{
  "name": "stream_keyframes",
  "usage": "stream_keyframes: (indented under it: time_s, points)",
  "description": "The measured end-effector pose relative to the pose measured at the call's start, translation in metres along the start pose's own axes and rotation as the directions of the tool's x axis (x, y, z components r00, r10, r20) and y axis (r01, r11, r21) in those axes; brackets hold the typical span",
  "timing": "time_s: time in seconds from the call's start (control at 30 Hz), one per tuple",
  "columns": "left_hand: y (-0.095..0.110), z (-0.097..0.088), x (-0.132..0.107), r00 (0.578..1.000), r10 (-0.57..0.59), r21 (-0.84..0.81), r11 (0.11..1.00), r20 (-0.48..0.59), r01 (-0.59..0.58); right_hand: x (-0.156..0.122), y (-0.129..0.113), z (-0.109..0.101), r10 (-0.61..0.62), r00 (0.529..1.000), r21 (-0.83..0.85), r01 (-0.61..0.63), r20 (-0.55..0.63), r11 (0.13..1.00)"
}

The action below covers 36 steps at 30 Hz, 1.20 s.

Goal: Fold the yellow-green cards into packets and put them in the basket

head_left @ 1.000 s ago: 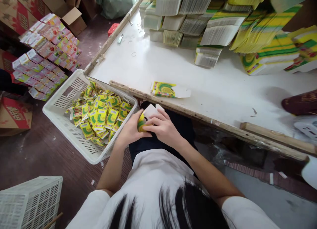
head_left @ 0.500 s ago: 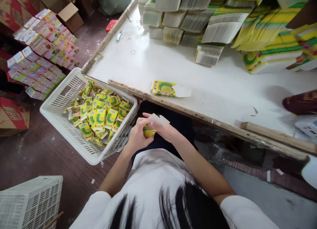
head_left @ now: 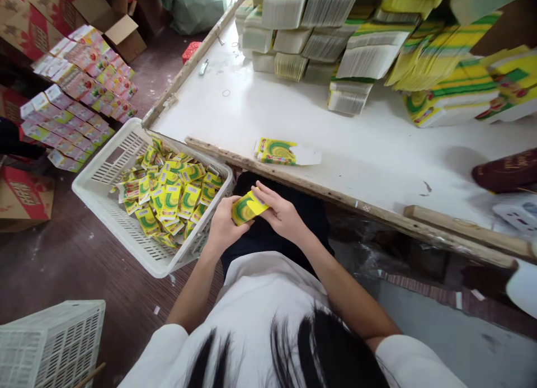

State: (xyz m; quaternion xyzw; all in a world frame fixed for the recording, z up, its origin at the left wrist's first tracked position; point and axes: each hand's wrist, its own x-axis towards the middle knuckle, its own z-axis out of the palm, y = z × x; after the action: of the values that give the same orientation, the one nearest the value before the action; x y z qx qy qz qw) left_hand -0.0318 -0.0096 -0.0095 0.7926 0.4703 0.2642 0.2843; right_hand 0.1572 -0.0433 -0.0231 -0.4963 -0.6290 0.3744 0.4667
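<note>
Over my lap, a small yellow and green carton (head_left: 243,209) is held between my two hands. My left hand (head_left: 224,223) grips its left end, thumb along the near side. At its right end, the fingers of my right hand (head_left: 283,213) are closed on the yellow flap. Just beyond, on the table near its front edge, lies another yellow carton (head_left: 274,151) with a white flap sticking out to the right. To my left stands a white plastic basket (head_left: 121,239) heaped with small yellow and green packs (head_left: 170,200).
Stacks of flattened cartons (head_left: 373,46) line the back of the white table (head_left: 293,111). A wooden strip (head_left: 260,167) edges its front. A dark red cylinder (head_left: 505,169) lies at the right. Pink boxes (head_left: 84,74) are piled on the floor; another white crate (head_left: 71,337) stands at lower left.
The carton in my hands has turned, so its yellow and green face now shows instead of the white flap. My right hand has shifted from over the white flap to the carton's right end.
</note>
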Motion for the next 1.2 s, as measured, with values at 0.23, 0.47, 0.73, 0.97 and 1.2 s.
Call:
stream_keyframes:
  time_s: [0.23,0.47,0.73,0.97,1.2]
  points:
    - [0.002,-0.017,0.006,0.998,-0.017,-0.056,0.998,0.063,0.021,0.003,0.005,-0.025,-0.053,0.979,-0.108,0.075,0.195,0.991]
    - [0.004,-0.017,0.013,0.999,0.008,-0.033,0.999,0.042,-0.006,0.017,-0.005,-0.012,-0.031,0.996,-0.081,0.038,0.086,0.996]
    - [-0.058,-0.075,-0.001,0.857,-0.205,0.234,0.908,-0.473,0.347,0.07,0.014,-0.062,-0.025,0.948,-0.353,-0.093,-0.317,0.931]
    - [-0.07,-0.065,-0.015,0.887,-0.276,0.056,0.946,-0.369,0.318,0.093,0.06,-0.084,0.139,0.929,-0.59,-0.328,-0.343,0.738]
    - [-0.023,-0.013,0.003,0.959,-0.284,-0.463,0.848,0.011,0.257,0.08,0.023,-0.069,0.063,0.882,-0.286,-0.218,-0.467,0.933]
